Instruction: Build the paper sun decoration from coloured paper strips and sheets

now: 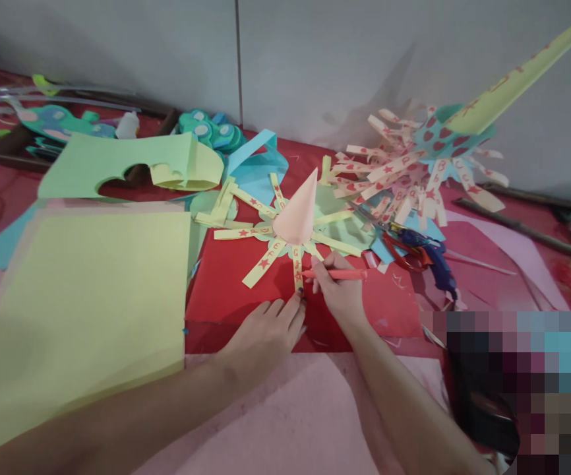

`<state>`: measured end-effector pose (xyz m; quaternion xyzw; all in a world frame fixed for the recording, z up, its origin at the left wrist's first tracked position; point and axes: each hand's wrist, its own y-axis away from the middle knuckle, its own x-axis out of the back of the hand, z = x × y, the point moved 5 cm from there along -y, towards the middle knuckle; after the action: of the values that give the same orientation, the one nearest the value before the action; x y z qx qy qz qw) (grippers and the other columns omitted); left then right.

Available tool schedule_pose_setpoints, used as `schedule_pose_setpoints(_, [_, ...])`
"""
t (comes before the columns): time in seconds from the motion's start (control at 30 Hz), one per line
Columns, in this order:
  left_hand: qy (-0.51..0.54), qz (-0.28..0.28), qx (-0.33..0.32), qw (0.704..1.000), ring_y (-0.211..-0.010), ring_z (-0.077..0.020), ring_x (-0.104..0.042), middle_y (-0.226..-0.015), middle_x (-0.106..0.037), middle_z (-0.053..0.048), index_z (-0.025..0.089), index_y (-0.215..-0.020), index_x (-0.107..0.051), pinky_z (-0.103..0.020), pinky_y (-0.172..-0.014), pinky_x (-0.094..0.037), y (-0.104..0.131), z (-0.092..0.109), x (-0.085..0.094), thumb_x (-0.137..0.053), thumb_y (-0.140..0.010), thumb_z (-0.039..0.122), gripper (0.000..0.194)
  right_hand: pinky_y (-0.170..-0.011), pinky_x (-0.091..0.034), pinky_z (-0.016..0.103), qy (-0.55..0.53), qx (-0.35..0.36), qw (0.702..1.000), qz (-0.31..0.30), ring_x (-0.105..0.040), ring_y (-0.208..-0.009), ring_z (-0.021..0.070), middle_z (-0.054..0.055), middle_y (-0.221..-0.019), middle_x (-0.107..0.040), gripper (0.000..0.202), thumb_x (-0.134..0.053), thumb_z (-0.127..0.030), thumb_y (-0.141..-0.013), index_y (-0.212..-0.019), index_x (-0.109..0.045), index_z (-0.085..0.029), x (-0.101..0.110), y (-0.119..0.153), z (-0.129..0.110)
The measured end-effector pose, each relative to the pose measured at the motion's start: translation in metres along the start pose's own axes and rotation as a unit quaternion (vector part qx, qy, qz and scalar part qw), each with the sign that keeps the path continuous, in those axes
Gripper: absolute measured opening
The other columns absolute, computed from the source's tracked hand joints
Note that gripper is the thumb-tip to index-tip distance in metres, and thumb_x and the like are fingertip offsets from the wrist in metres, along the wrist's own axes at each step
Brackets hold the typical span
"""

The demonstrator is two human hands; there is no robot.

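A paper craft stands on red card (246,287): a pale pink cone (298,214) with yellow strips (253,275) spreading from its base. Several strips carry red letters and stars. My right hand (335,287) is closed around a red marker pen (342,274), its tip at the star on the strip pointing towards me. My left hand (273,323) lies flat with fingers stretched out, fingertips pressing near the end of that same strip. Part of the strips behind the right hand is hidden.
Yellow paper sheets (97,290) lie to the left, with a cut green sheet (117,158) behind. Scissors (401,251) and a blue glue gun (434,257) lie at right. A larger paper craft (456,142) with a long yellow cone stands behind them, near the wall.
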<state>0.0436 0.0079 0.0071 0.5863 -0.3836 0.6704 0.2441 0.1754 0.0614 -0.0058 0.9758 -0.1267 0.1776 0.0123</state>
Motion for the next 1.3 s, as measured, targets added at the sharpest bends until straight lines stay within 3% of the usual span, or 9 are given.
schedule_pose_setpoints(0.37, [-0.004,0.015,-0.002,1.000,-0.077,-0.0171,-0.061,-0.105,-0.065,-0.012,0.007,-0.107,-0.057,-0.031,-0.065,-0.044,0.0002,0.0003,0.0018,-0.033,-0.092,0.018,0.030,-0.045,-0.038,0.020,0.032,0.018,0.999,-0.006,-0.041,-0.037,0.0067,-0.007,-0.038,-0.042,0.036,-0.051,-0.036,-0.082,-0.053,-0.036,-0.021,0.0008,0.0003,-0.0018])
schedule_pose_setpoints(0.67, [-0.005,0.004,-0.002,1.000,-0.077,-0.0170,-0.061,-0.104,-0.065,-0.012,0.008,-0.107,-0.057,-0.030,-0.066,-0.044,-0.0003,-0.0005,0.0023,-0.032,-0.092,0.018,0.031,-0.043,-0.037,0.020,0.027,0.014,0.999,-0.011,-0.041,-0.036,0.0068,-0.007,-0.038,-0.041,0.035,-0.052,-0.035,-0.081,-0.053,-0.035,-0.021,0.0000,0.0007,-0.0035])
schedule_pose_setpoints(1.3, [0.002,-0.006,0.000,1.000,-0.081,-0.0178,-0.062,-0.107,-0.064,-0.012,0.008,-0.110,-0.055,-0.031,-0.067,-0.046,-0.0001,0.0000,0.0007,-0.032,-0.092,0.017,0.031,-0.050,-0.044,0.022,-0.004,-0.004,1.000,0.013,-0.060,-0.049,0.0129,-0.007,-0.038,-0.043,0.034,-0.051,-0.039,-0.082,-0.056,-0.036,-0.022,0.0014,0.0002,0.0005])
